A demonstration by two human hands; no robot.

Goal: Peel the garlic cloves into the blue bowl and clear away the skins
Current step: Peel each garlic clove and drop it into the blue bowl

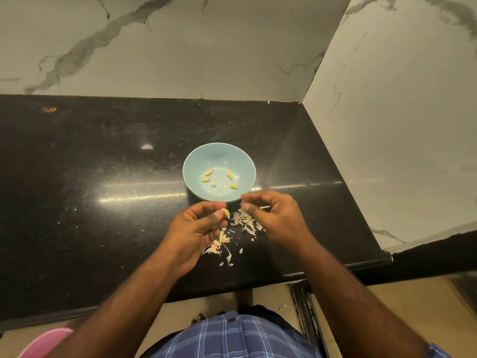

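You are standing at a black desk [103,202] set against a marble wall [180,47]. A blue bowl [219,156] is sitting on it just beyond your hands, holding five peeled cloves [205,179]. Your left hand [198,228] is pinching a garlic clove [226,213] between thumb and fingers. Your right hand [276,215] is curling its fingertips together, seemingly pinching a thin bit of skin. Loose skins [245,222] are lying scattered on the desk between and beneath your hands.
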